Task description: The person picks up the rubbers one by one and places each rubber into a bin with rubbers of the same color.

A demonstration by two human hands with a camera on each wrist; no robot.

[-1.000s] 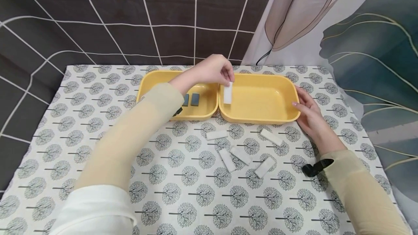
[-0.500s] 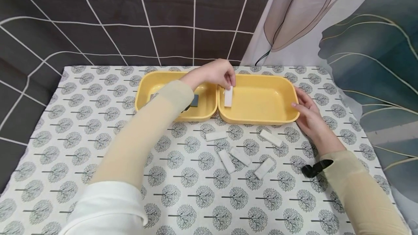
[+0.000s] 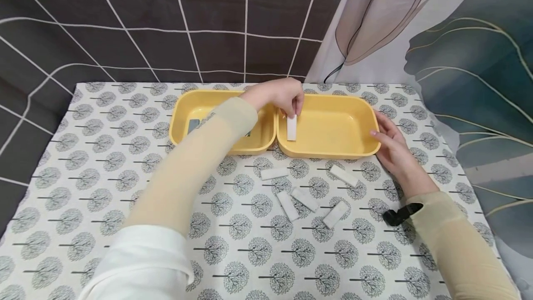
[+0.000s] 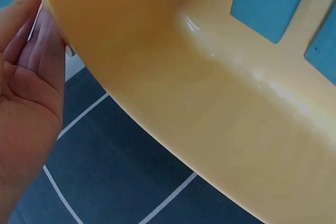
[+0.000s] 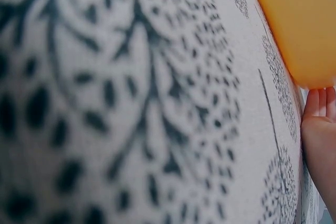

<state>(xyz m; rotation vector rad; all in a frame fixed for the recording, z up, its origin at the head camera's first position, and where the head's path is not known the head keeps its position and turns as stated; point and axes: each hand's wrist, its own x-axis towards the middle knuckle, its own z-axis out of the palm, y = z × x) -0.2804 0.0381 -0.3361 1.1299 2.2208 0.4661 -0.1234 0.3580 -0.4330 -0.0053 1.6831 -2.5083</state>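
The left hand [image 3: 280,95] pinches a white strip [image 3: 292,128] upright inside the right tray [image 3: 333,152], near the surface's far edge. The right hand [image 3: 389,145] lies with fingers straight against that tray's right wall. The left forearm hides most of the left tray [image 3: 183,105]; one grey piece [image 3: 193,126] shows. Five loose strips [image 3: 306,199] lie mid-surface. The wrist views are blurred and close.

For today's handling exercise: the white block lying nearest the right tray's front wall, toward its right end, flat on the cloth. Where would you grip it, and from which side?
Pinch the white block across its two long edges, near the middle, coming from straight above. It lies flat and slanted on the tablecloth, apart from the other blocks, so both long edges are free, and turning the fingers to match its slant should give a square hold.
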